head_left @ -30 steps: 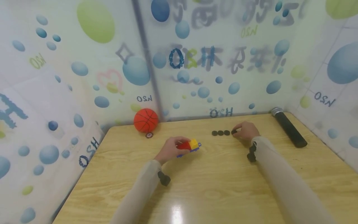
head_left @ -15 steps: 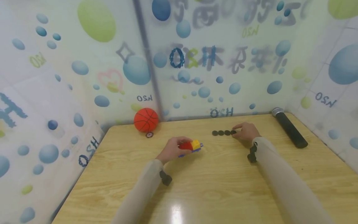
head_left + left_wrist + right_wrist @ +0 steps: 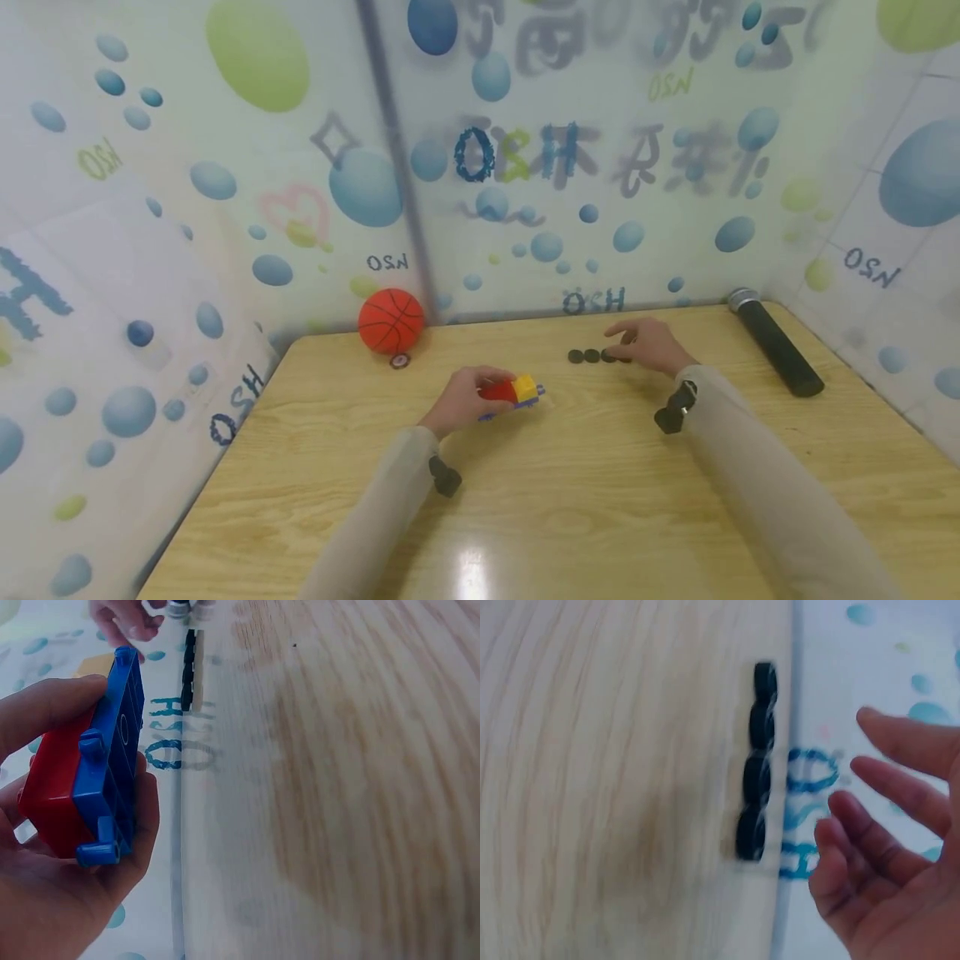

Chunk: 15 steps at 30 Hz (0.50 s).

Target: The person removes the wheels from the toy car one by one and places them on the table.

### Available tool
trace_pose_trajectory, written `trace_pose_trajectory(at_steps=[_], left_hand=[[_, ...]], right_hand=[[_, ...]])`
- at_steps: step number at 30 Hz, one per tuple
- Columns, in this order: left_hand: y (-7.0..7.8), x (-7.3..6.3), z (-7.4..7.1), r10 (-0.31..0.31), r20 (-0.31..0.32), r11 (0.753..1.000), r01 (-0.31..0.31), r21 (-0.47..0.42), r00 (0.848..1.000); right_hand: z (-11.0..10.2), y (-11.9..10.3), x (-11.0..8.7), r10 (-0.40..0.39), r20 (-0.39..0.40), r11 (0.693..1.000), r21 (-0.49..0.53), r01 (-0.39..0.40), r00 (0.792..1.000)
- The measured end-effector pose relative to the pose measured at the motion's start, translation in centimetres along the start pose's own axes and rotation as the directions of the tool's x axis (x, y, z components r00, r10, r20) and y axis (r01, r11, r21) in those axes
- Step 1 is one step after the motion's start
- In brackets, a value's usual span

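Note:
My left hand [image 3: 463,398] grips a toy block car [image 3: 525,388] above the table. In the left wrist view, the car's blue base [image 3: 120,727] with short pegs faces the camera, and a red block [image 3: 56,787] sits between my fingers and thumb. Several small black wheel-like discs [image 3: 576,357] lie touching in a straight row near the back edge. Over the right end of that row hovers my right hand [image 3: 651,343], its fingers spread and loosely bent. The right wrist view shows it apart from the black discs [image 3: 757,778], holding nothing.
A red toy basketball [image 3: 391,322] stands at the back left, with a small round badge-like piece [image 3: 401,361] before it. To the right lies a black microphone [image 3: 776,342]. A patterned wall [image 3: 510,250] borders the wooden table [image 3: 570,492] behind.
My right hand has let go of the rightmost disc, which now sits against the row, and has lifted and shifted left. The left hand with the car moved slightly right, then stayed put.

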<state>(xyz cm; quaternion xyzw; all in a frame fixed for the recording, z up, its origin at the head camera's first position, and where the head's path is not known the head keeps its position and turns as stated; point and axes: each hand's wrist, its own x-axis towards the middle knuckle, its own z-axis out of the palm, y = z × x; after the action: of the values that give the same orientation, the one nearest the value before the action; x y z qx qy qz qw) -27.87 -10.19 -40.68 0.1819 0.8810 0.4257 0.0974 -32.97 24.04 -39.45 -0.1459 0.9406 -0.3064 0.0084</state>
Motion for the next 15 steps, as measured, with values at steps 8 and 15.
trace_pose_trajectory(at_steps=[8,15], left_hand=[[-0.3,0.1,0.1,0.027,-0.024,0.999,-0.026,0.034,0.999],[-0.7,0.4,0.6,0.04,-0.049,0.999,-0.039,0.023,0.998]], right_hand=[[2.6,-3.9,-0.5,-0.163,0.058,0.983,0.099,0.157,0.985],[5.2,-7.5,-1.4,-0.297,0.112,0.946,0.168,0.276,0.948]])
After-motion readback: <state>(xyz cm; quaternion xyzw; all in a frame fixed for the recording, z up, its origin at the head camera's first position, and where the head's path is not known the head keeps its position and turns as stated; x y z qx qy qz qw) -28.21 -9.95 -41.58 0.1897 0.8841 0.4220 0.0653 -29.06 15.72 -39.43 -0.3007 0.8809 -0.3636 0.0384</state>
